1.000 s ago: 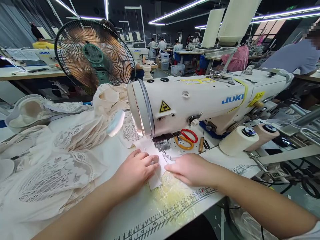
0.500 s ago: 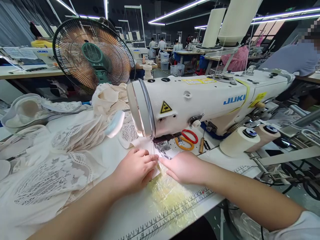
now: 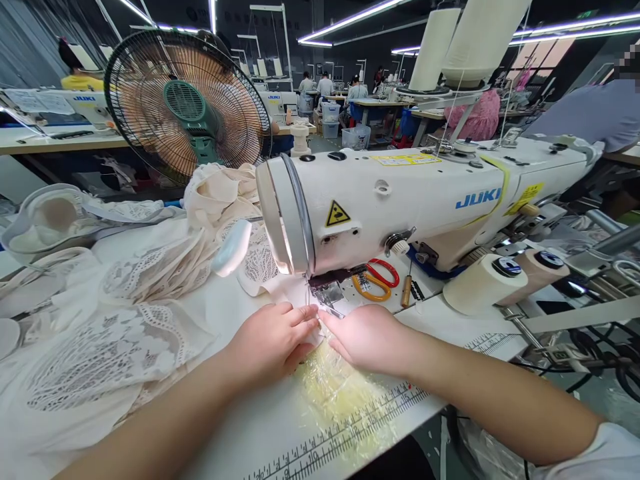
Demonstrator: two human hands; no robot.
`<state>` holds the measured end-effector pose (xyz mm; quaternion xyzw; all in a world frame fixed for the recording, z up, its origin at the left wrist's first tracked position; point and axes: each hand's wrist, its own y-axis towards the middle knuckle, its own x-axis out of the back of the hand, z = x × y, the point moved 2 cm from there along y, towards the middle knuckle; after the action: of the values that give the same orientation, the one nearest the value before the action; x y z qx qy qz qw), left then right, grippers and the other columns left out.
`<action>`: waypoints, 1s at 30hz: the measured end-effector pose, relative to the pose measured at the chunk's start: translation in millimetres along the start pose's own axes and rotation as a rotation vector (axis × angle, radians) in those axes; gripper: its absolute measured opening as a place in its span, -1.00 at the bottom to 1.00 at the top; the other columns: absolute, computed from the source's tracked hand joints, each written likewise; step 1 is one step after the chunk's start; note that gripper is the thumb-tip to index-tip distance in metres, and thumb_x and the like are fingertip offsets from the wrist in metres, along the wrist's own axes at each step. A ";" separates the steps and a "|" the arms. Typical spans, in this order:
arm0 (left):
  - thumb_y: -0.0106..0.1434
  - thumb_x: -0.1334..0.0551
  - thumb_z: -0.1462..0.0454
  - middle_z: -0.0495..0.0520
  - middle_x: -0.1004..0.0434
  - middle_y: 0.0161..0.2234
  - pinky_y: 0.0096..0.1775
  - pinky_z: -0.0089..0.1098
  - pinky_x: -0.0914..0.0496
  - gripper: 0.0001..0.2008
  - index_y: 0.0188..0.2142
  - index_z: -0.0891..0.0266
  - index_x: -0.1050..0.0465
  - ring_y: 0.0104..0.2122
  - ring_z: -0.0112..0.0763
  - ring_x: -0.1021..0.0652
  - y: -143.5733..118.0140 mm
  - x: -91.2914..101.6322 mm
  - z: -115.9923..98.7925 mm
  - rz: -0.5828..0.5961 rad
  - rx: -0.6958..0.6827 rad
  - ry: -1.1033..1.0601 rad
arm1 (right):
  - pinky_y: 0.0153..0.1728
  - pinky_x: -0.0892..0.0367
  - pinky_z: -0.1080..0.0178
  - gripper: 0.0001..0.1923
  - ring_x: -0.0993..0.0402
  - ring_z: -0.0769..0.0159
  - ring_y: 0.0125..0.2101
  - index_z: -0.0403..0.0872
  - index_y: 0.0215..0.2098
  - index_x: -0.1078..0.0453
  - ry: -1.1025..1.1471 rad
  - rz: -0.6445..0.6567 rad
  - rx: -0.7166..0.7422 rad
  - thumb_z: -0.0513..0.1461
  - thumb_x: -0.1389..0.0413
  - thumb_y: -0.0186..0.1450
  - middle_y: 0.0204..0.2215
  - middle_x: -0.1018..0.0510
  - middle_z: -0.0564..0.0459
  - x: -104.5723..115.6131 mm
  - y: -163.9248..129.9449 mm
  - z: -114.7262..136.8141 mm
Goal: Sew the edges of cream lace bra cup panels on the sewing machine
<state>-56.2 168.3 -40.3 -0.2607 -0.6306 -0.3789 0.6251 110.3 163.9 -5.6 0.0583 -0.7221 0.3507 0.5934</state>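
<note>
Both hands sit at the needle end of the white sewing machine [image 3: 400, 200]. Left hand [image 3: 270, 340] lies flat, fingers curled lightly down onto a small white fabric strip [image 3: 293, 288]; I read it as pressing, not clenching. Right hand [image 3: 367, 337] mirrors it, fingertips extended and pinning the same piece just in front of the presser foot [image 3: 327, 293]. The two sets of fingertips nearly meet.

The strip runs under the foot and out behind it, so only a short bit shows; most of the near end is hidden under the hands. I judge the seam is well along, little left to feed, but I cannot tell whether the needle is down.

A patch of yellowed tape [image 3: 340, 393] covers the table [image 3: 260, 433] near the ruler. Lace pieces [image 3: 125, 333] are heaped left. Red and orange scissors [image 3: 375, 280] lie behind the foot, thread cones [image 3: 495, 280] to the right.
</note>
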 end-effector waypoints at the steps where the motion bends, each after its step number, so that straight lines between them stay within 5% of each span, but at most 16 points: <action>1: 0.33 0.02 0.24 0.14 -0.48 0.02 -0.38 -0.22 -0.37 -0.66 -0.08 0.29 -0.46 -0.32 -0.19 -0.51 0.6 0.4 0.9 -0.002 0.003 -0.004 | -0.57 -0.25 0.23 -0.47 -0.45 0.15 -0.50 -0.10 0.31 -0.01 0.001 0.004 -0.008 -0.18 0.10 0.39 -0.42 -0.54 -0.12 0.6 0.2 0.2; 23: 0.34 -0.06 0.14 0.23 -0.51 -0.06 -0.21 -0.17 -0.37 -0.65 -0.03 0.27 -0.44 -0.20 -0.09 -0.49 4.3 3.7 19.6 -0.001 0.203 0.099 | -0.56 -0.23 0.27 -0.44 -0.46 0.19 -0.54 -0.12 0.31 -0.02 -0.006 -0.104 0.013 -0.21 0.05 0.37 -0.50 -0.54 -0.08 -13.9 0.2 -2.6; 30: 0.34 0.12 0.24 0.16 -0.41 -0.41 -0.42 -0.33 -0.32 -0.59 -0.54 0.25 -0.35 -0.44 -0.28 -0.42 -15.9 18.0 1.7 -0.133 0.510 0.159 | -0.65 -0.03 0.30 -0.49 -0.46 0.23 -0.50 -0.11 0.25 -0.14 0.055 -0.120 0.131 -0.18 0.04 0.36 -0.43 -0.55 -0.06 -22.0 -8.7 -6.7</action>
<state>-71.5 157.9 -24.9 -0.0223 -0.6704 -0.2673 0.6919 126.4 154.0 -21.2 0.1306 -0.6763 0.3626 0.6278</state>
